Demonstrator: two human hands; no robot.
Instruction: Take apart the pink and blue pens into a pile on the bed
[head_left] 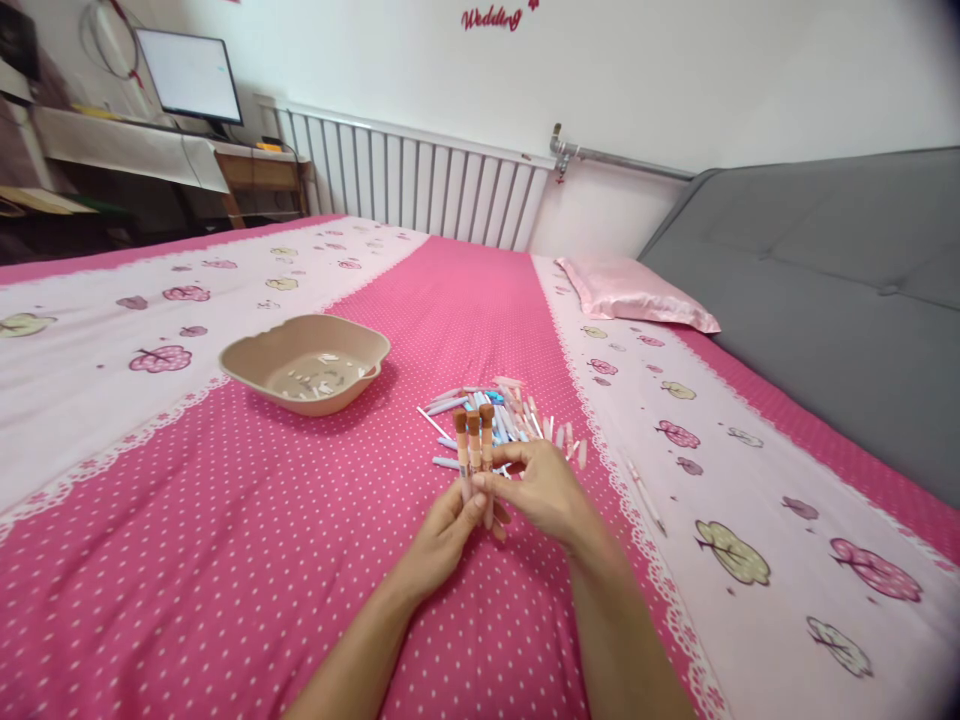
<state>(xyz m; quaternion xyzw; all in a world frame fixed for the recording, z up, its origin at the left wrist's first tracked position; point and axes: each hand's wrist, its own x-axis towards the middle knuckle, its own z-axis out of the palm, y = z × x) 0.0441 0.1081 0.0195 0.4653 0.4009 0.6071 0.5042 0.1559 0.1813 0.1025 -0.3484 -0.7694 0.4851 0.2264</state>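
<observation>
My left hand [445, 532] is closed around three pink pens with brown caps [474, 440], held upright side by side. My right hand [541, 488] is closed beside them, its fingertips touching the same pens near their lower ends. Just beyond both hands lies a loose pile of pens [501, 412] in pink, white and blue on the pink dotted bedspread [225, 560]. A beige basin [306, 362] sits to the left of the pile, with several small pale pieces in its bottom.
A single pen [645, 495] lies apart on the pale flowered strip to the right. A pink pillow [634, 292] rests by the grey headboard [825, 300]. A white radiator [412, 180] and a desk with a monitor [191, 75] stand beyond the bed.
</observation>
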